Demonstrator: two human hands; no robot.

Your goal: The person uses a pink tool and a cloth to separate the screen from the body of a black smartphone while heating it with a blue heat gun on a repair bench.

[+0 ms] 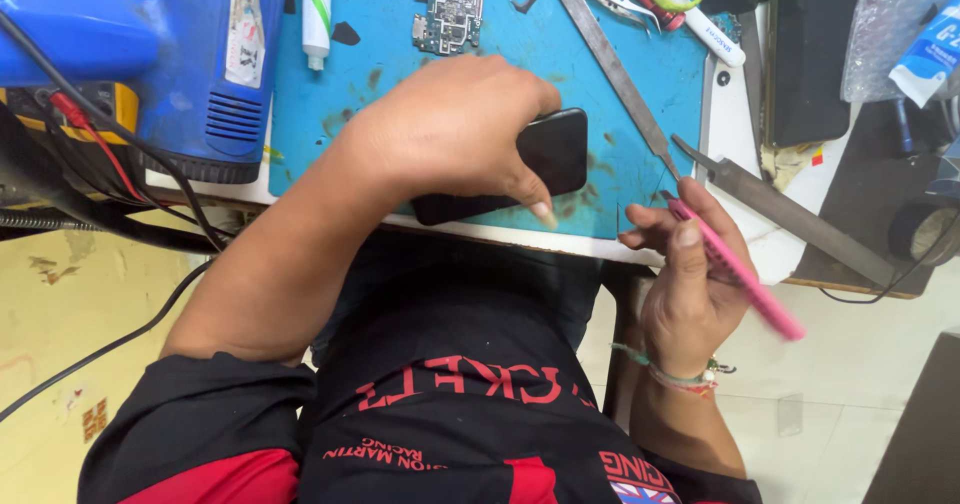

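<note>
Grip: left hand (455,129) clamps black phone (520,164) overhanging the counter's near edge, right hand (690,284) pinches pink tool (745,284); loosened hold risks phone dropping.

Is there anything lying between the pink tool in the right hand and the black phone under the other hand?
Nothing visible does. The right hand holds the pink tool just right of the black phone, which the left hand presses onto the blue mat; only bare mat lies between them.
</note>
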